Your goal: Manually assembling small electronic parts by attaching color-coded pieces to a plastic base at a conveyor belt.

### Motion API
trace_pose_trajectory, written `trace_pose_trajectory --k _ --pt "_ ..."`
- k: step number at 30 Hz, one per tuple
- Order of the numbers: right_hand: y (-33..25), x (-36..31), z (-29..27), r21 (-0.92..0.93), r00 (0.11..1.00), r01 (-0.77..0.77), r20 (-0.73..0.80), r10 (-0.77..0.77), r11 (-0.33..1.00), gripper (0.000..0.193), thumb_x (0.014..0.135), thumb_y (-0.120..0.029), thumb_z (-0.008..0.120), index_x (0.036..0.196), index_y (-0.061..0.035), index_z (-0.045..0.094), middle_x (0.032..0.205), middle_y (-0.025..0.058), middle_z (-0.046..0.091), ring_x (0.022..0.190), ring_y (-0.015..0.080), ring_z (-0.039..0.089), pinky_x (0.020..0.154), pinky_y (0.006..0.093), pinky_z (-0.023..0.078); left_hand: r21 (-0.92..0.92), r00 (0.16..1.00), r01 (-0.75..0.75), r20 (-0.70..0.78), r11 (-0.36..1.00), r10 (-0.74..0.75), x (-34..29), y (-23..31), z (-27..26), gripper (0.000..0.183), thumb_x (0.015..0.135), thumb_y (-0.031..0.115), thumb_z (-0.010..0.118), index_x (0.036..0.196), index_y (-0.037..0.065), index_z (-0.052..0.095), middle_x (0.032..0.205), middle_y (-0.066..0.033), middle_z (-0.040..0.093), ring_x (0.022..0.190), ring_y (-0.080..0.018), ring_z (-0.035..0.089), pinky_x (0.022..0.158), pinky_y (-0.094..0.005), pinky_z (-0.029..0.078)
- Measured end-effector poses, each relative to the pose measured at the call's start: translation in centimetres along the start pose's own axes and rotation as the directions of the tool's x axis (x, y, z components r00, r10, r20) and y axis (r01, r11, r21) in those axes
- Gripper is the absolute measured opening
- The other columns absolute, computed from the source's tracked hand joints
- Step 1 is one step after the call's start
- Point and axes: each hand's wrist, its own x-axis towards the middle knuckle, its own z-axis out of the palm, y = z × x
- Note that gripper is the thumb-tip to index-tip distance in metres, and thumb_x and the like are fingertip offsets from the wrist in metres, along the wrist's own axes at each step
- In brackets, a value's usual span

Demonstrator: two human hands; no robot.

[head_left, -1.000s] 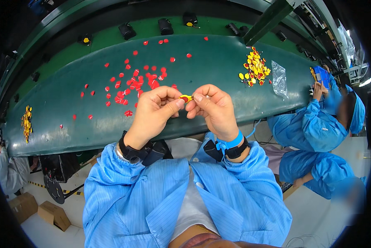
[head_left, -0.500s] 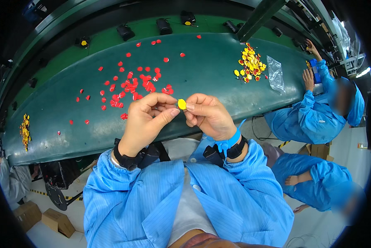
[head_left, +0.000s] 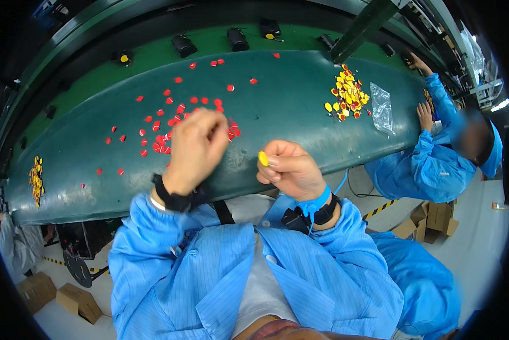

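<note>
Between the thumb and fingers of my right hand (head_left: 295, 170) is a small yellow disc-like piece (head_left: 263, 158), held up near the table's front edge. My left hand (head_left: 193, 150) hovers over scattered small red pieces (head_left: 180, 108), hiding some of them. Motion blurs its curled fingers, so whether they hold anything does not show. The red pieces lie loose on the green tabletop (head_left: 288, 107), several with a white line across them.
A heap of yellow and red pieces (head_left: 349, 97) lies at the right, beside a clear plastic bag (head_left: 382, 107). Another yellow heap (head_left: 36, 180) sits far left. Black devices (head_left: 237, 39) line the back. A co-worker (head_left: 430, 164) in blue sits at right.
My left hand has left the yellow piece and moved up and away over the red pieces. My right hand keeps the yellow piece, slightly lower and further right. A second blue-clad person has shifted.
</note>
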Motion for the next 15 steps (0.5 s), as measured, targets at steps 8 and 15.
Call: trace_pose_trajectory --k 8,15 --pt "-1.4 -0.8 -2.9 0.035 0.988 0.063 -0.141 -0.058 0.997 0.007 0.087 -0.009 0.057 0.083 -0.0040 0.058 0.062 0.0029 0.049 0.055 0.0108 0.041 0.057 0.0282 0.033 0.473 0.741 -0.664 0.520 0.579 0.424 5.5 -5.7 3.2 0.004 0.069 0.011 0.058 0.067 0.008 0.055 0.073 -0.0045 0.051 0.075 -0.0207 0.055 0.063 -0.0324 0.046" --pt "-2.8 -1.4 -4.6 0.013 0.971 0.111 -0.217 -0.105 0.994 0.009 0.088 -0.012 0.056 0.082 -0.0046 0.056 0.062 0.0031 0.048 0.054 0.0103 0.038 0.056 0.0277 0.030 0.368 0.787 -0.521 0.556 0.770 0.267 2.4 -4.9 -0.1 0.018 0.069 0.006 0.060 0.085 0.006 0.067 0.080 -0.0070 0.058 0.079 -0.0240 0.058 0.064 -0.0350 0.049"
